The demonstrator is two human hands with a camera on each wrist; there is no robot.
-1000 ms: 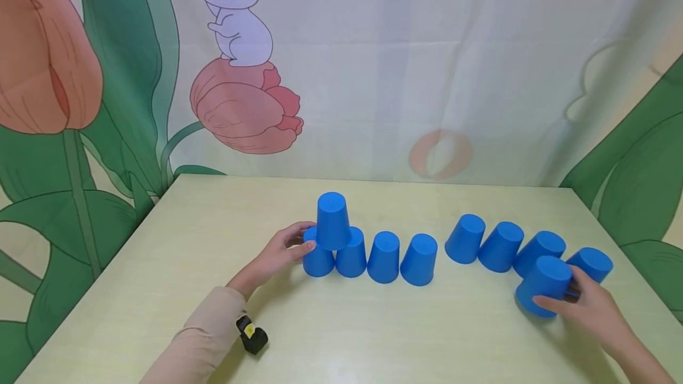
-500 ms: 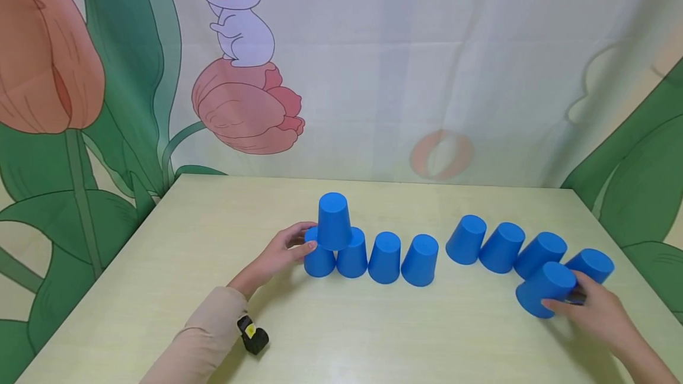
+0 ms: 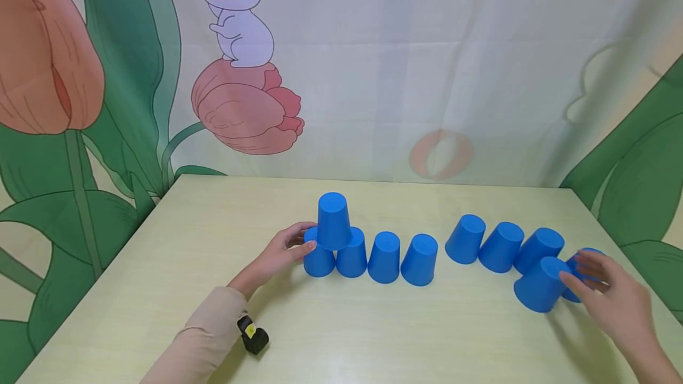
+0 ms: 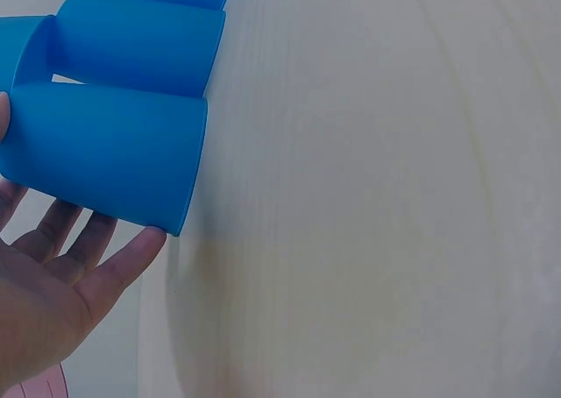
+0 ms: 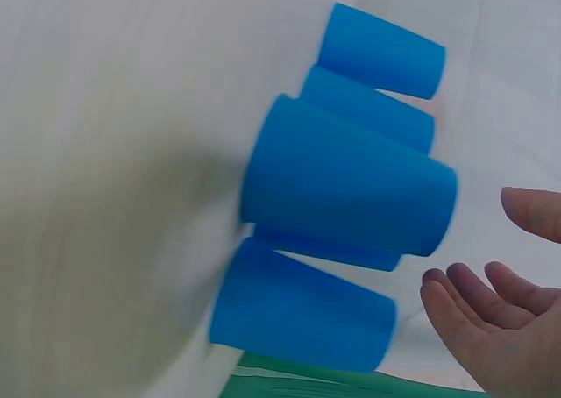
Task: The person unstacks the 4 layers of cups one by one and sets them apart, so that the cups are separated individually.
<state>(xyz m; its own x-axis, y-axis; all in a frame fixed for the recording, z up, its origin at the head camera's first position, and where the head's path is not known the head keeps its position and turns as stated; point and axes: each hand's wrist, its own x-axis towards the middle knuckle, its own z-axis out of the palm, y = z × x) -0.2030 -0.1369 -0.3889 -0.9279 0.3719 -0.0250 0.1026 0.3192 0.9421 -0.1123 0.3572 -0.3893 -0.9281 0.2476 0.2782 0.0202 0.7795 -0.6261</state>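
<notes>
Near the middle of the table, several upside-down blue cups stand in a row, and one blue cup (image 3: 333,221) sits across the two leftmost. My left hand (image 3: 280,252) holds the leftmost bottom cup (image 4: 105,152), thumb in front and fingertips along its side. On the right, another row of upside-down blue cups (image 3: 501,248) slants toward me, with one front cup (image 3: 540,286) standing before it. My right hand (image 3: 613,295) is beside that front cup, fingers loosely bent and holding nothing; it partly hides the row's last cup. The right wrist view shows a gap between fingers and cups.
The cups stand on a pale wooden table (image 3: 373,336). Behind its far edge hangs a curtain (image 3: 363,88) printed with tulips and a rabbit. A small black device with a yellow mark (image 3: 252,335) sits at my left sleeve (image 3: 203,330).
My right hand has let go of the front cup and moved slightly up and right, its fingers now apart from it. My left hand and the cups beside it have stayed put.
</notes>
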